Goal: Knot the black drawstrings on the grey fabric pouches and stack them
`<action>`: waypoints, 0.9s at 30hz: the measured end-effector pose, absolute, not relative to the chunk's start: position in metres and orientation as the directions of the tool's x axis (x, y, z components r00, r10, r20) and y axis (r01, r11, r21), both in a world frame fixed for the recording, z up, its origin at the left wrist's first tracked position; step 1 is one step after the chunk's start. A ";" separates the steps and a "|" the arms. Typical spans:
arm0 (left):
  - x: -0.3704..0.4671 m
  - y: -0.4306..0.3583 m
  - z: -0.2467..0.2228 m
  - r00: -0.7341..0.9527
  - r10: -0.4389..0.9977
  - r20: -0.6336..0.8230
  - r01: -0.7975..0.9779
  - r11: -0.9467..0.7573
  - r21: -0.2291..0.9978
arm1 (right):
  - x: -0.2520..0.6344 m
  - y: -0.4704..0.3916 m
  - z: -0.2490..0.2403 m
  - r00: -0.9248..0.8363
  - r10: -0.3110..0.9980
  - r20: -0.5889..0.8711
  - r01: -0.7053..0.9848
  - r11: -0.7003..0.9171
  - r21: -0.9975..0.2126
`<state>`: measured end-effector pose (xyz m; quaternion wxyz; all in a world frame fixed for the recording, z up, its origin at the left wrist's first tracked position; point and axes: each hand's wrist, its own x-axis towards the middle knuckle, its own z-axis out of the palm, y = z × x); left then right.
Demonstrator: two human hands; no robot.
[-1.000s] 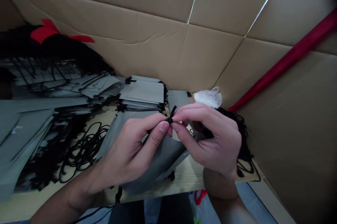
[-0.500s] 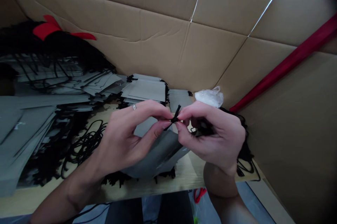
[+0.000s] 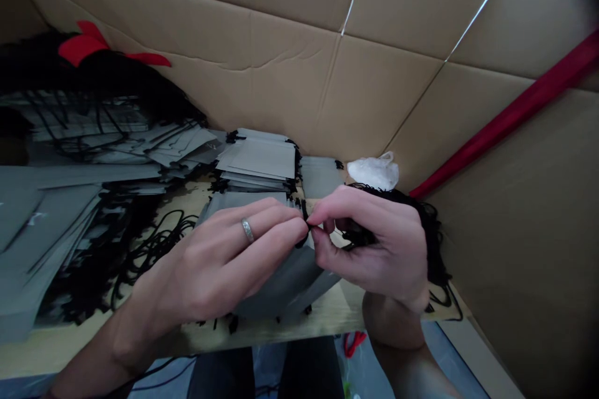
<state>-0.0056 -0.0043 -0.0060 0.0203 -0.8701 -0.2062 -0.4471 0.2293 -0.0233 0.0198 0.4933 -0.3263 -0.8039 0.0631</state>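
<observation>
My right hand (image 3: 374, 243) pinches a short black cord (image 3: 304, 208) between thumb and forefinger, the tips closed on it. My left hand (image 3: 219, 261), wearing a ring (image 3: 248, 230), meets it from the left, its fingers laid together against the cord; the thumb is hidden underneath, so I cannot tell whether it grips. The cord is at the middle of the scene, where my fingertips meet, above a grey piece (image 3: 281, 286) that curves down toward the near edge of the table (image 3: 332, 318).

At the far side, right of the middle, a thin plastic bag (image 3: 374, 173) sits crumpled near the cardboard wall (image 3: 281, 30). It looks whitish and bulges a little, but I cannot make out what is in it. Just left of it lie some flat grey pieces (image 3: 322, 175), and left of those a taller grey stack (image 3: 262, 158) with black ends sticking out along its sides. Dark cords (image 3: 430, 230) heap up beyond my right hand. On the left, loose black loops (image 3: 150, 249) lie beside a broad spread of grey pieces (image 3: 60, 224), with a red strip (image 3: 84, 48) across the black bundle (image 3: 131, 87) at the far left.
</observation>
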 end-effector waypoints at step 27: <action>-0.001 0.023 -0.005 0.494 0.281 0.823 0.154 -0.960 0.236 | 0.227 -0.009 0.011 -0.313 0.640 0.702 0.332 0.766 -0.551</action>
